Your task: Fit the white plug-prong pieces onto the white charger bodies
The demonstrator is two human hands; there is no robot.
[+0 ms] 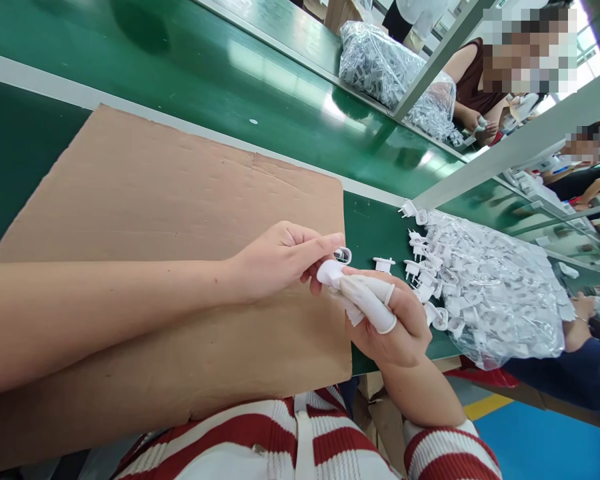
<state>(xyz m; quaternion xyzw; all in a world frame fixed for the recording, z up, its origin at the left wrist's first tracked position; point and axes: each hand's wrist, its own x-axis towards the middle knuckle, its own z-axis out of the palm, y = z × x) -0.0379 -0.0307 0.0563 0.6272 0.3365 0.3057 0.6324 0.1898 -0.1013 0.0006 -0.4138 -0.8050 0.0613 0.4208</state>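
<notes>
My left hand [287, 259] reaches in from the left over the cardboard, fingers closed at a small white plastic plug piece [347, 255] with a ring-like rim. My right hand [393, 313] meets it at the cardboard's right edge, with white finger cots [373, 300] on its digits. It pinches a soft-looking white piece [330, 272], perhaps a cloth, part of which hangs below the fingers. The fingers hide most of both pieces. Just right of my hands, a loose white two-pin plug [383, 264] lies on the green table.
A brown cardboard sheet [145, 193] covers the table before me. To the right, white plugs spill from a clear plastic bag [500, 293]. Beyond a pale divider runs a green surface [280, 100] with another filled bag [375, 63]. Co-workers sit across and to the right.
</notes>
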